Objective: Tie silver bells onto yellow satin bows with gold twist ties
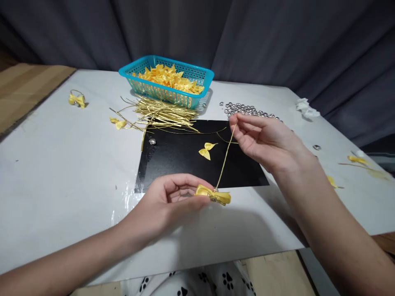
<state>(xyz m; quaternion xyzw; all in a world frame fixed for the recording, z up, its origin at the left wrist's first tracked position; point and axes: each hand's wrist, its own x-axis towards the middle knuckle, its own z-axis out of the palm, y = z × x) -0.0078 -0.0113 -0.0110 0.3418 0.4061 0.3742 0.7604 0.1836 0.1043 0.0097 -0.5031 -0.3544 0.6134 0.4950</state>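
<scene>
From my remote seat I see a white tabletop [77, 172]. Above its near edge, around the middle, is a small yellow satin bow [222, 198]. The left hand [177, 195] pinches the bow's left side between thumb and fingers. The right hand [262, 137], farther from the near edge, pinches the upper end of a thin gold strand [226, 158] that runs straight down to the bow's middle.

Beneath the strand lies a black sheet [175, 168] bearing a loose yellow ribbon piece [206, 152]. Toward the far edge stand a blue basket [124, 73] of yellow pieces, a heap of gold strands [166, 113] and scattered silver beads [247, 109].

I judge that too hard a pull on the strand could drag the bow out of the left pinch or crumple its folds; a loose right grip could let the strand spring away. A sleeve or wrist brushing the beads might scatter them.

I find no brand, label or readable writing; the lap cloth [203, 283] shows only black paw prints.
</scene>
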